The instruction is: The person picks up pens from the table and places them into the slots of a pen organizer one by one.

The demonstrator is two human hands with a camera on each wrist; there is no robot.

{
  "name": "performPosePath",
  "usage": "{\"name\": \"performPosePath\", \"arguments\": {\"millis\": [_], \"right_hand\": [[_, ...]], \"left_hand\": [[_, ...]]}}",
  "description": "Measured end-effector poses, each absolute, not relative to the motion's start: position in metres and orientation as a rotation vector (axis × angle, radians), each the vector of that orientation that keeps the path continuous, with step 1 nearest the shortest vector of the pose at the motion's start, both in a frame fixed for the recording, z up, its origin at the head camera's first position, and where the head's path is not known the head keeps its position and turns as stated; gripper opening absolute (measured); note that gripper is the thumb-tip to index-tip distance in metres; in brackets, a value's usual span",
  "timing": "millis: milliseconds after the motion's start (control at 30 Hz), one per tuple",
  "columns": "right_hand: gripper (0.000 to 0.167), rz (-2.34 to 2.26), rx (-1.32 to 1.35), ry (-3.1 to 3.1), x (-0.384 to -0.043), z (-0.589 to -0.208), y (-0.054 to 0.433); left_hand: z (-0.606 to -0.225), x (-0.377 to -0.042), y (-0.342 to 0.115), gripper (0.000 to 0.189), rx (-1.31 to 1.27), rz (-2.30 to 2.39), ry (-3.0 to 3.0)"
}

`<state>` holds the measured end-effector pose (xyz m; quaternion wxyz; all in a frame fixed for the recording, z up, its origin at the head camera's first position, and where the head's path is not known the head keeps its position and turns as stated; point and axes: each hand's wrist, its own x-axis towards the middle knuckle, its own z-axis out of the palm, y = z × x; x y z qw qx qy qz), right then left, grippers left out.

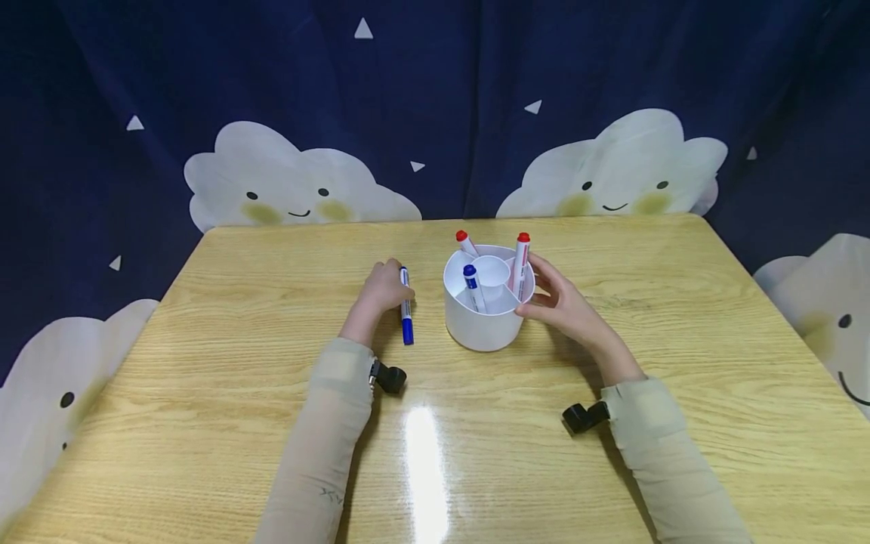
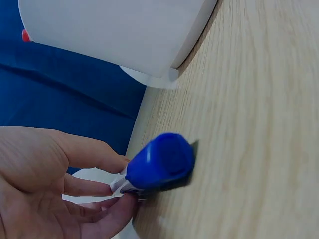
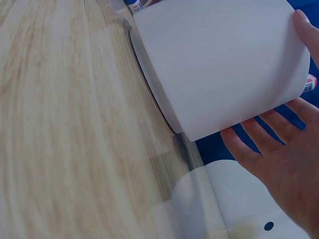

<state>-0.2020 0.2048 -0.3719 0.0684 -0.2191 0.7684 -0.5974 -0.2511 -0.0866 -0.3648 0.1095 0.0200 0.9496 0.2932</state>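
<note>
Left of the pen holder, my left hand [image 1: 386,287] pinches a white marker with a blue cap [image 1: 408,331] between thumb and fingers. Its capped end points toward me, low over the tabletop, as the left wrist view shows close up [image 2: 162,159]. My right hand [image 1: 563,304] holds the right side of a round white pen holder [image 1: 481,332], thumb at the rim and fingers spread along the outer wall. Inside the holder's divided compartments stand a blue-capped marker [image 1: 474,291] and two red-capped markers, one at the back [image 1: 466,242] and one at the right [image 1: 520,264].
The holder stands on a light wooden table [image 1: 224,340]. Behind the table hangs a dark blue curtain [image 1: 435,91] with white clouds and triangles. Each wrist carries a small black camera, one at the left [image 1: 390,378] and one at the right [image 1: 578,418].
</note>
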Motion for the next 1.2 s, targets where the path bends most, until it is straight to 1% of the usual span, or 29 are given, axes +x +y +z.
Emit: {"name": "performPosePath", "arguments": {"millis": [200,433,633,767,1000,1200], "right_hand": [[0.079,-1.799,-0.662,2.314,-0.202,-0.372,0.205],[0.08,-1.798,-0.667,2.318,-0.202,-0.372,0.205],[0.079,-1.795,-0.661,2.319,-0.202,-0.373,0.205],[0.079,-1.795,-0.656,2.318,-0.202,-0.373,0.205],[0.079,-1.789,-0.648,2.321,-0.202,-0.372,0.205],[0.079,-1.78,-0.626,2.332,-0.202,-0.371,0.204]], "left_hand": [[-0.364,-0.251,-0.086,0.057,0.043,0.872,2.787],[-0.364,-0.253,-0.09,0.067,-0.015,0.988,2.772],[-0.36,-0.252,-0.095,0.067,0.053,1.138,2.855],[-0.354,-0.25,-0.096,0.066,0.086,1.288,2.87],[-0.336,-0.244,-0.094,0.068,0.065,1.569,2.846],[-0.317,-0.236,-0.09,0.068,0.147,1.704,2.86]]}}
